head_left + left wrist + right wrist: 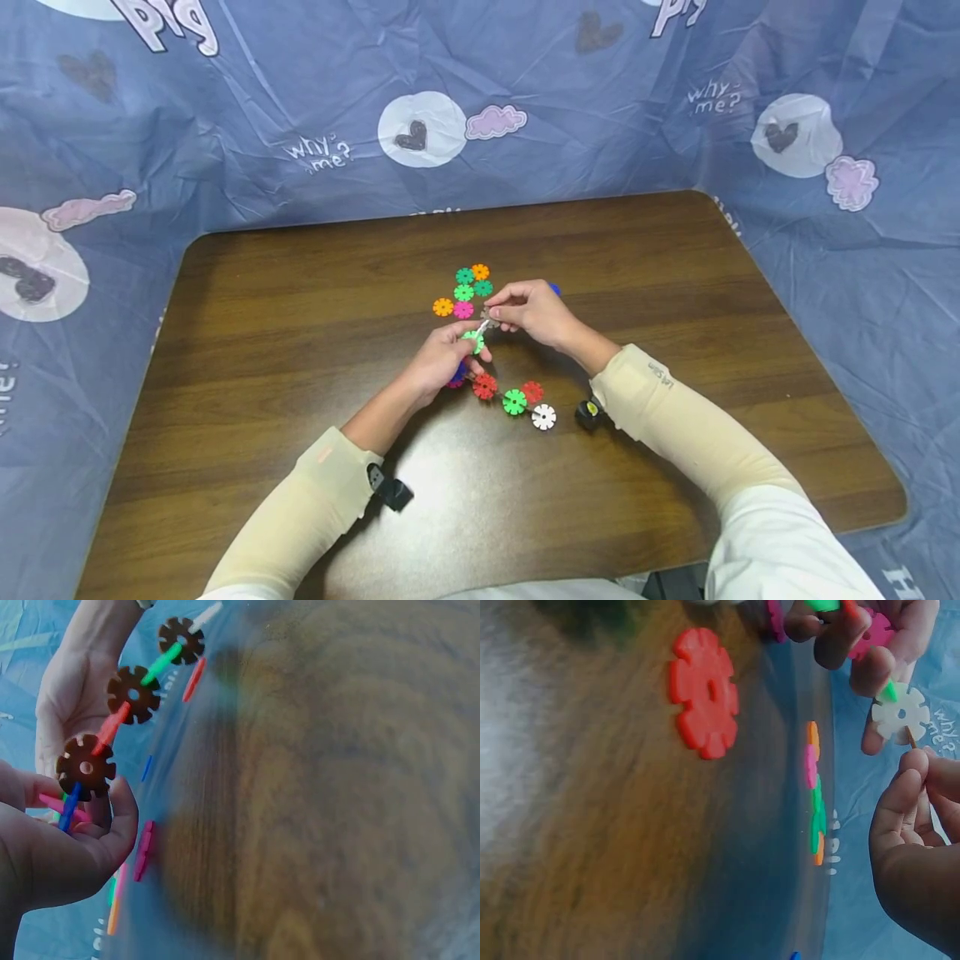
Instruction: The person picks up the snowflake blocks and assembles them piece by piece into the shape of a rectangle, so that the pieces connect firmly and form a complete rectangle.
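Via head cam I see L hand (441, 360) grasping chain of notched discs (510, 408), tail running to approx. 4 o'clock, white disc (537, 419) at end. R hand (536, 312), at L hand's 2 o'clock, pinches brown disc (910, 737) against chain's pale disc (889, 718); can't tell slot depth. Loose red disc (528, 387) on table (262, 333), at white disc's 11 o'clock. Multicol. loose discs (459, 293): L hand's 12 o'clock.

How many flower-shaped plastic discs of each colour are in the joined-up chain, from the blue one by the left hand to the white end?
Brown flower-shaped plastic discs: 3
Blue disc: 1
Red disc: 1
Green disc: 1
White disc: 1
Total: 7
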Tool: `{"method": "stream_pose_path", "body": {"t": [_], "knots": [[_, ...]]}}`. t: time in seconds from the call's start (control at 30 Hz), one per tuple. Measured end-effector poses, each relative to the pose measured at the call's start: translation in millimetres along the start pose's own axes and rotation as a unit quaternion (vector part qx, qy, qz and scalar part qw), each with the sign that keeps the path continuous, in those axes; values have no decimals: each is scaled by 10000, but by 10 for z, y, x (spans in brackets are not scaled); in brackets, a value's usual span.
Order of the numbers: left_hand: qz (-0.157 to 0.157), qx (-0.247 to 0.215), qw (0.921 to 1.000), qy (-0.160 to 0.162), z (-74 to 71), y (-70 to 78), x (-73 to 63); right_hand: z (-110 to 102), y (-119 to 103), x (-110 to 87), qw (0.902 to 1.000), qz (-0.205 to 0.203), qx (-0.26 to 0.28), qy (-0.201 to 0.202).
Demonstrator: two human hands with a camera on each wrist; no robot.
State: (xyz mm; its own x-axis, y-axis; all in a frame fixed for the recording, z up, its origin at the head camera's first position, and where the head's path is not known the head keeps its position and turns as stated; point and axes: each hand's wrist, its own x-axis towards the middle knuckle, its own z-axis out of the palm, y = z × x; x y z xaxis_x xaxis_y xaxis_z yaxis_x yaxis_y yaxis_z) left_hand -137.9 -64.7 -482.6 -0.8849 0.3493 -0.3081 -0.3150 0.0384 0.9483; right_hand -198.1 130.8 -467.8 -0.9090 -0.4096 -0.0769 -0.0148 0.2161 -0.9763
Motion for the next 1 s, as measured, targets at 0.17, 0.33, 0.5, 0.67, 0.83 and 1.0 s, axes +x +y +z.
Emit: {"method": "stream_pose_path", "body": {"t": [0.17, 0.33, 0.5, 0.67, 0.83, 1.0], "knots": [[37, -58, 10000, -25, 8, 3, -35, 17, -46, 26, 9995, -25, -300, -70], [96, -58, 9999, 77, 19, -18, -73, 46, -94, 65, 9971, -111, -659, -357], [214, -82, 9994, 249, 43, -24, -123, 122, -153, 112, 9949, -228, -740, -642], [238, -150, 9981, 546, 31, -38, -172, 155, -203, 116, 9920, -289, -730, -984], [181, -154, 9970, 730, -6, -59, -225, -39, -117, 11, 9725, -365, -1802, -1429], [164, -235, 9959, 862, -58, -90, -287, -233, 67, -210, 9211, -528, -3186, -2175]]}}
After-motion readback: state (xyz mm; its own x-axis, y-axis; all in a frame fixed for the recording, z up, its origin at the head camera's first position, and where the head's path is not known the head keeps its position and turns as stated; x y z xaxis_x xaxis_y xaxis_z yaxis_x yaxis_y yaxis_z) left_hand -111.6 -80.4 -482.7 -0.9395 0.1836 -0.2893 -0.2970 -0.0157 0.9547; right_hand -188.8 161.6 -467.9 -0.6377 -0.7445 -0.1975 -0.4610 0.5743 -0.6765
